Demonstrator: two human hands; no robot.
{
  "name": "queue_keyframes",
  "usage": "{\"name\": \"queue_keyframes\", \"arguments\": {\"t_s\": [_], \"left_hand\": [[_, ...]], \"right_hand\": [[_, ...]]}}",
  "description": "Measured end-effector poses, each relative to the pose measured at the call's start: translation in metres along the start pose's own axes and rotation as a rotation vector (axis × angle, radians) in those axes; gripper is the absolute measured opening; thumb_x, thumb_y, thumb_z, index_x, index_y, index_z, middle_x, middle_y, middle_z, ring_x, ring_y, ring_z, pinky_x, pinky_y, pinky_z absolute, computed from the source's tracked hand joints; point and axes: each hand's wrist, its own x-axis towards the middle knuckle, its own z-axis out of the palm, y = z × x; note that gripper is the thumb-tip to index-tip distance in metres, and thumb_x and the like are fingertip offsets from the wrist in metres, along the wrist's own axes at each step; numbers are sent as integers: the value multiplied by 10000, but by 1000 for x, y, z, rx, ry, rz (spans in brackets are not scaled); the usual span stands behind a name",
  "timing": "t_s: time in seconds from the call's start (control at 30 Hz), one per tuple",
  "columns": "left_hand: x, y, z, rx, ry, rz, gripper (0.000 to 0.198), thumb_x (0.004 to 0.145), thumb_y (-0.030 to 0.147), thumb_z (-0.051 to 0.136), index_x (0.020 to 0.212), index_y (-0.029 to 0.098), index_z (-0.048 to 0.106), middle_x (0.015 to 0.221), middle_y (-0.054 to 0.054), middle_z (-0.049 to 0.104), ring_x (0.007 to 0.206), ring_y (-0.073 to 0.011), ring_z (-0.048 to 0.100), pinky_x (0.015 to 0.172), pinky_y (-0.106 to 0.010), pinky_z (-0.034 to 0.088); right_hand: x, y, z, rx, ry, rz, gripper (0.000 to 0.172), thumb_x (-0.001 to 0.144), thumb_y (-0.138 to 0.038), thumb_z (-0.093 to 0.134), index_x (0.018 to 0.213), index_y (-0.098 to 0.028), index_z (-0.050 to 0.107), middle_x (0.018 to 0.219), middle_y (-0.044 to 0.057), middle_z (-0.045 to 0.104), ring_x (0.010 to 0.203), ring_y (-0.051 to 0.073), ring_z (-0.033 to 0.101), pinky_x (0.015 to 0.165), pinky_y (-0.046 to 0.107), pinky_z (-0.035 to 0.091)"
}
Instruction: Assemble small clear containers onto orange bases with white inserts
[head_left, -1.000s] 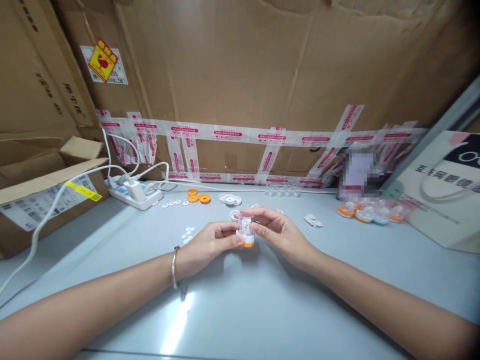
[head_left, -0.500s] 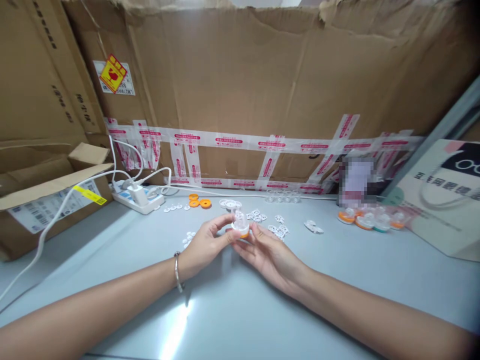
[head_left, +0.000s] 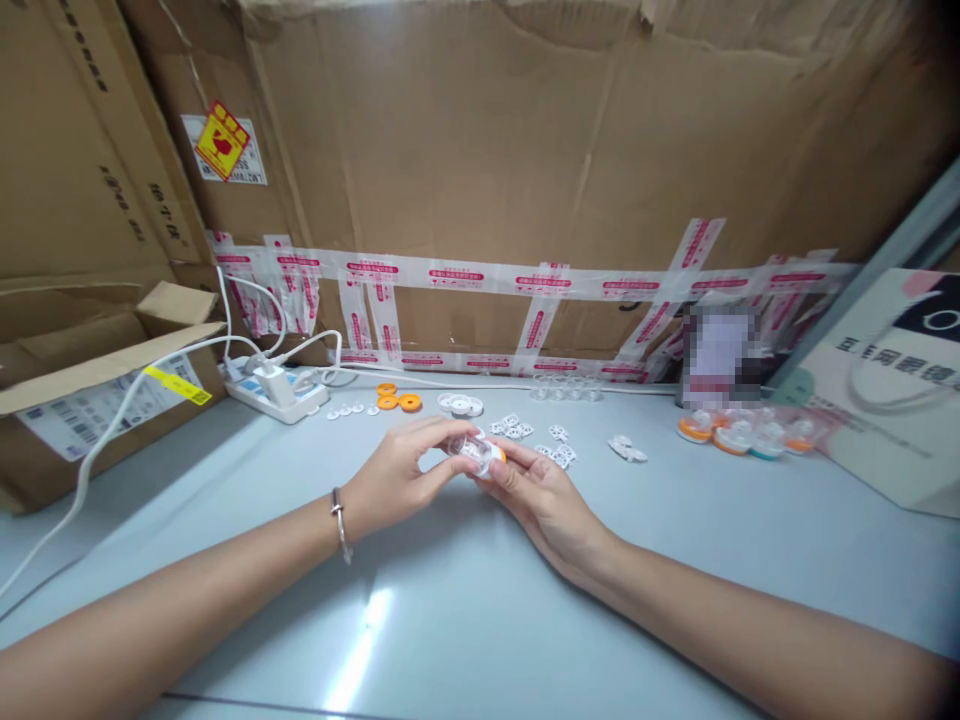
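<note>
Both hands meet over the middle of the grey table (head_left: 465, 610). My left hand (head_left: 394, 475), with a bracelet on its wrist, pinches a small clear plastic case with an orange base (head_left: 480, 452). My right hand (head_left: 544, 495) lies palm up under the case and grips it from the right. The case is tipped on its side between the fingertips. Small white plastic pieces (head_left: 555, 455) lie just behind the hands.
Orange rings (head_left: 397, 400) and white caps (head_left: 460, 404) lie further back. A power strip (head_left: 274, 392) with white cables sits at the back left beside an open cardboard box (head_left: 90, 400). Finished orange and teal cases (head_left: 742, 435) and a paper bag (head_left: 885, 400) stand right. Cardboard walls close the back.
The case went from upright to tipped on its side. My right hand turned palm up beneath it, and both hands shifted slightly away from me.
</note>
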Motion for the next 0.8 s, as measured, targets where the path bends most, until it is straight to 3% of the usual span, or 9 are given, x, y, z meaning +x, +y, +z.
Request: {"name": "queue_keyframes", "arguments": {"t_s": [0.23, 0.33, 0.47, 0.57, 0.63, 0.8], "left_hand": [[-2, -3, -2, 224, -48, -1, 265, 800, 367, 587, 981, 180, 636, 745, -23, 653, 586, -121, 550, 594, -226, 417], [2, -4, -8, 216, -140, 62, 243, 831, 316, 553, 1016, 170, 614, 838, -46, 641, 697, -143, 566, 662, -246, 436], [6, -9, -11, -31, -265, 159, 278, 868, 153, 455, 1116, 221, 559, 1098, -67, 583, 1057, -189, 514, 926, -354, 407], [4, -14, -7, -229, -278, 78, 519, 846, 167, 505, 1324, 292, 346, 1374, -69, 381, 1288, -226, 316, 1066, -447, 268], [3, -15, -3, -367, -240, -14, 648, 818, 206, 562, 1370, 300, 236, 1445, -77, 257, 1327, -246, 246, 1079, -458, 249], [4, -15, 2, -580, -152, -174, 385, 848, 249, 512, 1219, 207, 420, 1254, -116, 465, 1179, -230, 440, 981, -417, 379]], "right_hand": [[0, 5, -1, -137, 27, -85, 343, 679, -308, 717, 999, -202, 652, 977, 39, 670, 913, 177, 611, 872, 338, 467], [1, 5, -2, -55, -33, -17, 266, 732, -331, 669, 943, -168, 669, 904, 35, 682, 839, 143, 628, 855, 299, 482], [3, 5, -3, 106, -57, 174, 284, 800, -383, 589, 823, -113, 673, 775, 49, 691, 734, 109, 654, 772, 213, 512], [4, 5, -3, 216, -46, 309, 331, 828, -402, 547, 864, -94, 660, 775, 78, 699, 711, 114, 671, 724, 188, 526], [3, 5, -2, 255, -64, 336, 336, 849, -385, 522, 896, -79, 651, 816, 95, 702, 736, 118, 674, 743, 188, 525], [1, 4, -2, 280, -83, 325, 322, 875, -339, 493, 961, -58, 626, 900, 126, 699, 826, 140, 672, 783, 199, 517]]}}
